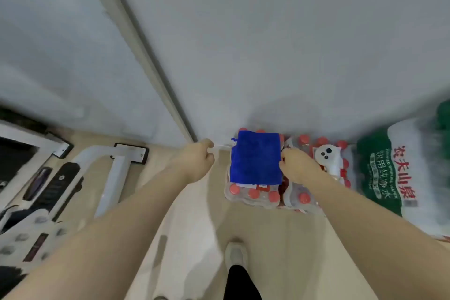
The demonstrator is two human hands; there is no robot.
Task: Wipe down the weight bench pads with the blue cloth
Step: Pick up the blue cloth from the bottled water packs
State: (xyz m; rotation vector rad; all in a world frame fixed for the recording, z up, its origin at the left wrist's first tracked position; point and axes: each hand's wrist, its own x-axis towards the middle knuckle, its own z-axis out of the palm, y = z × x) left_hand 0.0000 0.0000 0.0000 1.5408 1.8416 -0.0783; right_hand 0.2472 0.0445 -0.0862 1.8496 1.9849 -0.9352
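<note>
The blue cloth (255,157) lies flat on a shrink-wrapped pack of red-capped water bottles (253,193) by the wall. My right hand (295,165) is at the cloth's right edge, its fingers curled against it; a firm hold is not visible. My left hand (198,159) hovers left of the cloth with loosely curled fingers, holding nothing. The weight bench with a white frame (114,175) and black pads (58,185) stands at the left, blurred.
A second bottle pack (316,175) with a white bag on top sits right of the first. A large green and white water pack (399,173) is at far right. My shoe (236,254) stands on the beige floor.
</note>
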